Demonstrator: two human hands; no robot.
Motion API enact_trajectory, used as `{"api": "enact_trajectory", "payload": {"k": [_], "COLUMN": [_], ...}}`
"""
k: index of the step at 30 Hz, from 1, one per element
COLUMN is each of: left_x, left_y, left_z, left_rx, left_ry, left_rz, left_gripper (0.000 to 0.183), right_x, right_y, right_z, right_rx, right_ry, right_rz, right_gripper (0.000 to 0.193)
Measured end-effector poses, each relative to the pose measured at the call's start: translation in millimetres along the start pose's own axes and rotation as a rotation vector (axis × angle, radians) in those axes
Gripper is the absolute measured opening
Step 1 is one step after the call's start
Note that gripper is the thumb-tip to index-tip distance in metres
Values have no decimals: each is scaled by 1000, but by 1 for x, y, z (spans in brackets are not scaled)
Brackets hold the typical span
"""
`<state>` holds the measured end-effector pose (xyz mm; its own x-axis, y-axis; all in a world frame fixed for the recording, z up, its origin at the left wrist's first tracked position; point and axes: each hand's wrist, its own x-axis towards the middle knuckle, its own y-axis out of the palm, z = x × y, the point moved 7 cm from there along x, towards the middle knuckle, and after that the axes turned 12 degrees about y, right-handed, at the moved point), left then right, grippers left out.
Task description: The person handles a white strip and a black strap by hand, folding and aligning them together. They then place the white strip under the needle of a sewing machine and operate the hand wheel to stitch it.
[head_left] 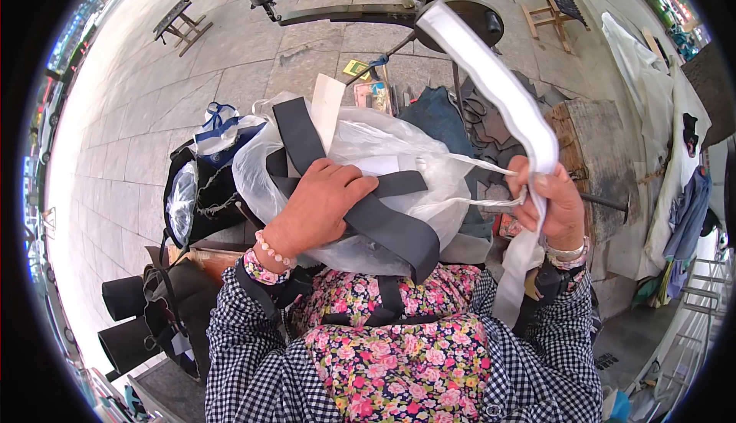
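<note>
A translucent white plastic bag [360, 128] lies across my lap, its mouth spread wide. Wide dark grey bands [406, 235], which look like elastic, stick out of it and loop over its front. My left hand [326, 201] is closed over these bands at the bag's mouth, fingers curled inward. A cream strip [327, 109] stands up just beyond it. On the right, my right hand [548, 201] grips a long white band [491, 74], whose upper length arches up and away while its tail hangs below the wrist. The bag's twisted handles [491, 201] run to the same fingers.
A black machine [345, 13] on a stand is ahead of me. A wooden box [594, 162] is at the right, beside dark leather-like scraps [498, 124] and denim [437, 116]. A black bag [199, 201] sits left. Folding stools [180, 24] stand on the paving.
</note>
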<state>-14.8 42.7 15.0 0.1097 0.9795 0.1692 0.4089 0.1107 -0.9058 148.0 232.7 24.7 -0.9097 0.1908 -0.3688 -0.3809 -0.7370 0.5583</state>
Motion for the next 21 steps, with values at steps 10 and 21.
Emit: {"api": "enact_trajectory", "payload": {"k": [10, 21], "left_x": [20, 50], "left_y": [-29, 13], "left_z": [36, 4], "left_rx": [-81, 211], "left_ry": [-231, -290], "left_rz": [-285, -32], "left_gripper": [44, 28], "right_x": [-43, -58], "right_y": [86, 104], "right_z": [56, 72], "right_rx": [44, 137], "right_ry": [-214, -194], "right_rz": [630, 868], "right_gripper": [18, 15]}}
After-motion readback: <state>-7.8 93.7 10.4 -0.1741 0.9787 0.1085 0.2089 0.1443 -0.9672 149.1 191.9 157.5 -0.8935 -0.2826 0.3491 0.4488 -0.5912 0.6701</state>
